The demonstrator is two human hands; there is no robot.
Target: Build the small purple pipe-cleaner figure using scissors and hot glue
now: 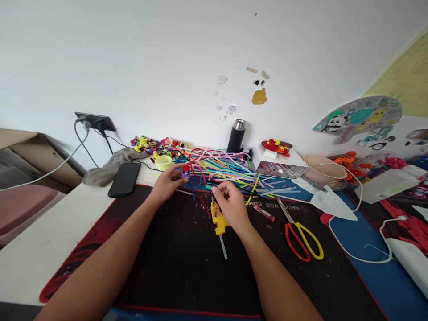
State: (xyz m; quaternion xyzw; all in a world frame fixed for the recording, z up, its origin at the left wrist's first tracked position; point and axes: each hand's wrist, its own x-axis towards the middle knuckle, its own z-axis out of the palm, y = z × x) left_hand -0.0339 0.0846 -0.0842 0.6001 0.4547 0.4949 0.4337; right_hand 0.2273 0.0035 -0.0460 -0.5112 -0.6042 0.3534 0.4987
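Observation:
My left hand pinches a small red and purple pipe-cleaner figure between thumb and fingers. A dark blue stem hangs down beside it. The fingers of my right hand are curled into a pinch. At its thumb tip is a small teal-green object; whether the fingers grip it or something else is hidden. Just below that hand, a yellow glue gun lies on the black mat, its nozzle pointing away and a clear glue stick sticking out behind.
Red-and-yellow-handled scissors lie to the right. Behind my hands spreads a heap of colourful pipe cleaners, with a black flask and a white box beyond. A phone and a yellow tape roll are left.

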